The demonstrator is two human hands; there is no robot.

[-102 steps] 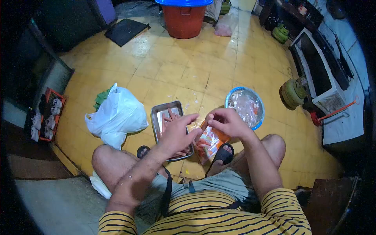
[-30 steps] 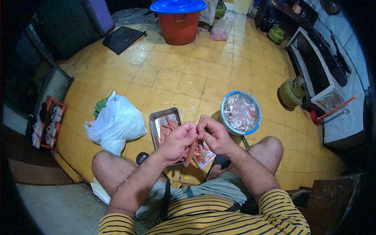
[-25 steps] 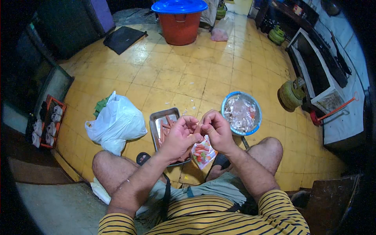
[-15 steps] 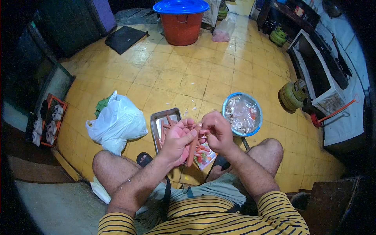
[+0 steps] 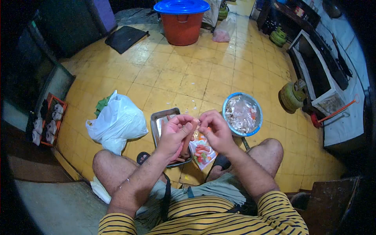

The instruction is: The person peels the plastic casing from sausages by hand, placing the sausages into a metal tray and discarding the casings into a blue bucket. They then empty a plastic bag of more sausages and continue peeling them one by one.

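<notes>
We have one sausage within the left grip, slanting with its upper end towards the right grip. It looks reddish-brown, slim, smooth and whole along the part we can see; the left fingers hide some of its length.

Our left hand is clamped around it, thumb along its side. Our right hand has its fingertips bunched at the upper end, but we cannot tell whether they pinch anything. Half a second ago the left palm lay flatter and more open; now its fingers curl further round, and the sausage leans over more. We judge that the left grip bears it, leaving the right fingers to work at the tip.

Just below the left grip sits a metal tray with more sausages in it. Below the right grip lies a printed packet, and to that grip's right, a blue-rimmed basin holding clear plastic. Left of the left grip, a white bag rests on the tiled floor.
</notes>
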